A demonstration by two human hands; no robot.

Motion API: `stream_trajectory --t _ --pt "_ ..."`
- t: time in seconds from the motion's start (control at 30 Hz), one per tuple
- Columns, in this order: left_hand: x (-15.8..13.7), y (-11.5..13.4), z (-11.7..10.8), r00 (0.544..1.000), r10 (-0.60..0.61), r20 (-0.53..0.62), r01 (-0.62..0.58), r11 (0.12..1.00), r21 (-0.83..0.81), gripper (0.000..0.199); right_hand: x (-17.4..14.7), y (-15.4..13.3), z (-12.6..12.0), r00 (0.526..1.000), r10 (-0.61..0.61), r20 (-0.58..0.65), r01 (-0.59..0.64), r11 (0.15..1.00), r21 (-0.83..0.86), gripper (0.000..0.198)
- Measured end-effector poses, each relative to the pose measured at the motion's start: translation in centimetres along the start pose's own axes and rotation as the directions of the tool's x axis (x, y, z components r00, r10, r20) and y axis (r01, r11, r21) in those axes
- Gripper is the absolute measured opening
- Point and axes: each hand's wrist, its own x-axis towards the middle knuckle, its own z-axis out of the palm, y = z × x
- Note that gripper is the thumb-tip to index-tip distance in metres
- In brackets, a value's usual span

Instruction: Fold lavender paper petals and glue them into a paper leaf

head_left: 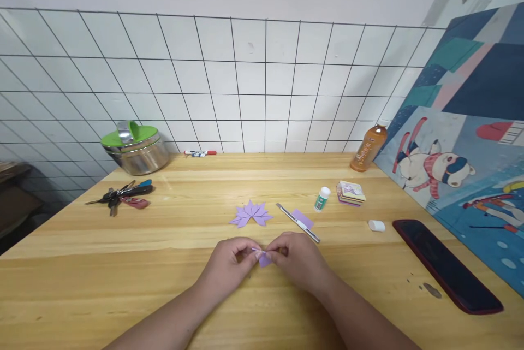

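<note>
Between my hands is a small piece of purple paper point(265, 259), pinched at both sides near the front of the wooden table. My left hand point(231, 260) grips its left edge between thumb and fingers. On the other edge, my right hand point(298, 260) is closed in a pinch as well. Just beyond them lies a fan-shaped purple paper leaf point(251, 213) with pointed tips. To its right a utility knife point(301, 223) rests slantwise across a flat purple paper square point(306, 218). A glue stick point(322, 199) stands upright farther right, and its white cap point(376, 225) lies apart.
A stack of coloured paper point(351, 193) sits right of the glue. A dark phone point(446, 265) lies at the right, before a picture panel point(458, 153). Along the back are a drink bottle point(369, 148), markers point(200, 153) and a green-lidded pot point(139, 149). Keys point(123, 195) lie left.
</note>
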Motion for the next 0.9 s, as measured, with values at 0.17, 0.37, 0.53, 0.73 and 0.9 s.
stream_trajectory --t 0.17,0.37,0.53,0.73,0.9 --pt "-0.2 0.4 0.0 0.998 0.055 0.005 -0.055 0.993 0.108 0.015 -0.1 0.0 0.1 0.999 0.022 -0.028 -0.023 1.0 -0.016 0.006" --pt "-0.4 1.1 0.0 0.997 0.077 0.029 -0.081 0.978 0.191 0.016 -0.2 -0.7 0.0 0.999 0.005 -0.042 -0.007 0.999 -0.048 0.003" --pt "-0.3 0.8 -0.1 0.998 0.055 -0.024 -0.053 0.993 0.108 0.014 -0.3 -0.4 0.1 0.999 0.032 0.011 -0.032 0.998 0.063 0.015" --pt "-0.1 0.1 -0.2 0.999 0.009 -0.032 -0.009 1.0 0.01 0.014 -0.1 0.6 0.5 0.995 0.09 0.051 -0.099 0.971 0.219 0.02" --pt "-0.1 0.1 -0.1 1.0 0.005 -0.021 -0.005 1.0 0.012 0.013 0.1 0.6 0.3 0.991 0.109 0.074 -0.123 0.964 0.235 0.017"
